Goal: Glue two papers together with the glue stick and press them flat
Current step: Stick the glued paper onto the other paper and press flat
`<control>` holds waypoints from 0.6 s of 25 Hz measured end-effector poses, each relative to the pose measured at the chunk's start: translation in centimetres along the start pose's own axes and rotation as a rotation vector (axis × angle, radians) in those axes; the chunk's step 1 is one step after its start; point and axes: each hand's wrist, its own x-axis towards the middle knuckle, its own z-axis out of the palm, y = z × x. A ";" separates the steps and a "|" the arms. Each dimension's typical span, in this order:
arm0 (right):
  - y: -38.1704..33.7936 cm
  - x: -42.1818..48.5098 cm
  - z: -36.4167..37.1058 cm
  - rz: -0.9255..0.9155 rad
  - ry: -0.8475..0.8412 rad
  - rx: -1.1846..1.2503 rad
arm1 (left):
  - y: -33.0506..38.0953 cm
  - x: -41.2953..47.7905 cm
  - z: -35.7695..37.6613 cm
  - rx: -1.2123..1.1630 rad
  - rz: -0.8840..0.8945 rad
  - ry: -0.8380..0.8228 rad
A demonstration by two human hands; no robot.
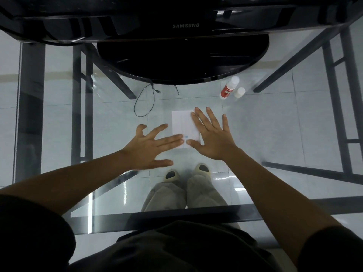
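A small white paper (pixel 181 123) lies flat on the glass table, with a blue dot near its lower edge. My right hand (pixel 213 135) rests spread on the paper's right side, palm down. My left hand (pixel 151 147) is spread just left of the paper, its fingertips reaching the lower left corner. Whether a second sheet lies under the top one cannot be told. The glue stick (pixel 228 88), red label with white ends, lies uncapped at the back right, and its white cap (pixel 240 92) stands beside it.
A black monitor base (pixel 182 61) stands at the back of the glass table (pixel 275 124), with a thin black cable (pixel 144 103) looping in front of it. Dark table legs and my feet show through the glass.
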 end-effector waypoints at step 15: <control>-0.2 0.0 0.0 0.015 0.006 0.017 | 6.0 4.2 0.3 -0.351 -0.763 0.103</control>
